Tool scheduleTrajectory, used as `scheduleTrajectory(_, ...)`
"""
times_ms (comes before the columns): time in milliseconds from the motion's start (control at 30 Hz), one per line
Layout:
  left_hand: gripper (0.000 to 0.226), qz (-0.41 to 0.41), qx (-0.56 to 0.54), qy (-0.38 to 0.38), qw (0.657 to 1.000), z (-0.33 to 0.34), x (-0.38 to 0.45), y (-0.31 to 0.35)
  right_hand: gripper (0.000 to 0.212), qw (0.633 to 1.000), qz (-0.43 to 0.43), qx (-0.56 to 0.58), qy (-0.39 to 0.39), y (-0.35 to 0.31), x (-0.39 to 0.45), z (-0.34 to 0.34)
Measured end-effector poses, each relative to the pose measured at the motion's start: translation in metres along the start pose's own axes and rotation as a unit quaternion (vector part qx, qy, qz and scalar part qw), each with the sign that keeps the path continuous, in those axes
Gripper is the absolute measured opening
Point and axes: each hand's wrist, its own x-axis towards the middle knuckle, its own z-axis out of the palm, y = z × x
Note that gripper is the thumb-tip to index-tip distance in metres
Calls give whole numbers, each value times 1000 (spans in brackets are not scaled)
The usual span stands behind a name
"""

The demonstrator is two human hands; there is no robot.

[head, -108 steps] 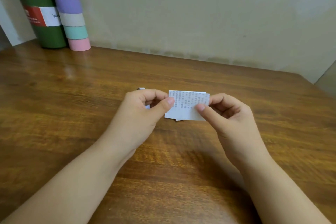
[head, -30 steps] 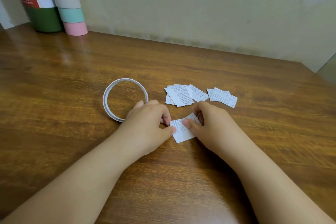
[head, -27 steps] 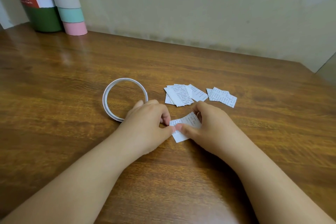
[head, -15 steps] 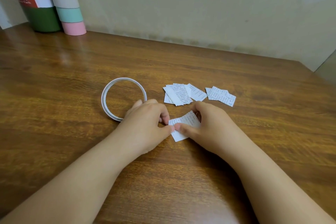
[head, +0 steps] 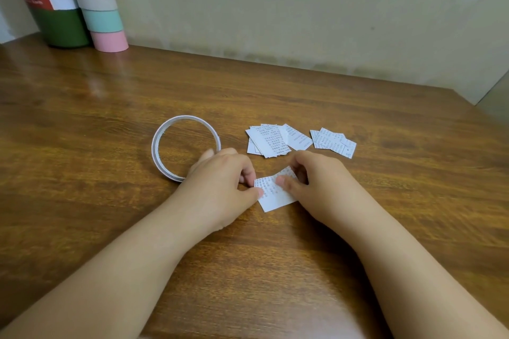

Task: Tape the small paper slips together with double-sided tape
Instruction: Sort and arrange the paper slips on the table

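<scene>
On the wooden table (head: 358,228), in your head view, your left hand (head: 220,184) and right hand (head: 319,181) both pinch one printed paper slip (head: 275,195) lying flat near you. This looks like pressing or aligning a joined pair; next likely needs tape from the roll (head: 185,146) just left. Loose slips (head: 271,140) wait beyond, small, white, densely printed.

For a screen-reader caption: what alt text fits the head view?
Both hands, left hand and right hand, pinch a printed paper slip on a wooden table. A tape ring lies left of them; more slips lie beyond.
</scene>
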Motion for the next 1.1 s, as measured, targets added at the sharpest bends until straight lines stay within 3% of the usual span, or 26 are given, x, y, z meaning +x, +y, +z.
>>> scheduleTrajectory(100, 18, 0, 1, 0, 1000, 0, 0, 1, 18, 1000, -3, 4, 2, 1, 0, 0)
scheduleTrajectory(233, 16, 1, 3, 2, 1000, 0, 0, 1, 31, 1000, -11, -7, 0, -3, -4, 1)
scheduleTrajectory(600, 14, 3, -4, 5, 1000, 1, -1, 0, 26, 999, 17, 17, 25, 4, -2, -6)
scheduleTrajectory(767, 8, 4, -7, 7, 1000, 1, 0, -2, 35, 1000, 2, -14, 14, -1, -4, -3)
scheduleTrajectory(1000, 27, -1, 12, 7, 1000, 4, -2, 1, 42, 1000, -20, -14, 16, -2, -7, -2)
scheduleTrajectory(1100, 25, -2, 10, 10, 1000, 4, -2, 1, 31, 1000, -7, -7, 11, -1, -4, -3)
